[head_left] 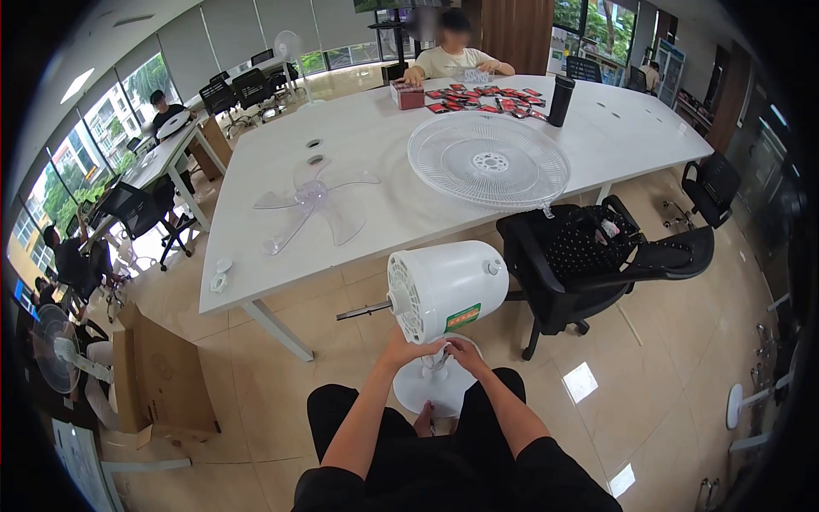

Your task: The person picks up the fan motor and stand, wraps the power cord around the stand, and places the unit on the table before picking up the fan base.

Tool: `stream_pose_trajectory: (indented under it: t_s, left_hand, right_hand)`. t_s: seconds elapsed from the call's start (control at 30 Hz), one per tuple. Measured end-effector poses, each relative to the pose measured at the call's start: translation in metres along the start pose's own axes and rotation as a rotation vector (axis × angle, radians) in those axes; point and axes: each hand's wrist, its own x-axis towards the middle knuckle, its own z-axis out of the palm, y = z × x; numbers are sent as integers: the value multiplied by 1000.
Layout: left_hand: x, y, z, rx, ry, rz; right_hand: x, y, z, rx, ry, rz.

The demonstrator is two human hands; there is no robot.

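A white fan motor housing (456, 286) with a green label stands in front of me, its metal shaft pointing left. Below it is the round white base (414, 390) on the floor. My left hand (409, 346) is wrapped round the neck just under the housing. On the neck's right side, the fingers of my right hand (463, 354) are pinched together at a small part that I cannot make out. A clear fan blade (312, 194) and a white grille (489, 160) lie on the white table.
The white table (247, 247) bears small white parts (220, 277), red packets (486, 101) and a black tumbler (560, 101). A person (452, 60) sits behind it. A black chair with a bag (589, 243) stands at right, a cardboard box (166, 375) at left.
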Motion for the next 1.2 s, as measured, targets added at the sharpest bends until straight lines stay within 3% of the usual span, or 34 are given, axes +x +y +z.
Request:
stream_pose_trajectory:
  t_s: [0.1,0.3,0.43,0.63,0.73,0.83,0.93,1.03,1.2]
  left_hand:
    - [-4,6,2,-28,-2,71]
    - [-4,23,3,-75,-32,-65]
    - [-6,29,5,-138,-22,14]
    - [-7,27,5,-92,-29,23]
    - [-9,27,8,-145,-8,76]
    - [-12,39,7,-144,-40,6]
    - [-10,43,6,-40,-20,55]
    - [-7,34,6,-69,-19,105]
    - [-1,10,6,-49,-10,44]
  right_hand:
    - [-4,-7,4,89,19,16]
    - [-6,2,5,194,36,8]
    - [-14,-11,13,341,122,83]
    - [-12,-10,19,-53,229,104]
    - [-2,14,29,-218,350,-129]
    - [1,26,30,-396,393,-189]
    - [6,31,19,-296,265,-104]
    - [3,10,-4,-5,16,110]
    - [18,5,-15,-221,-98,69]
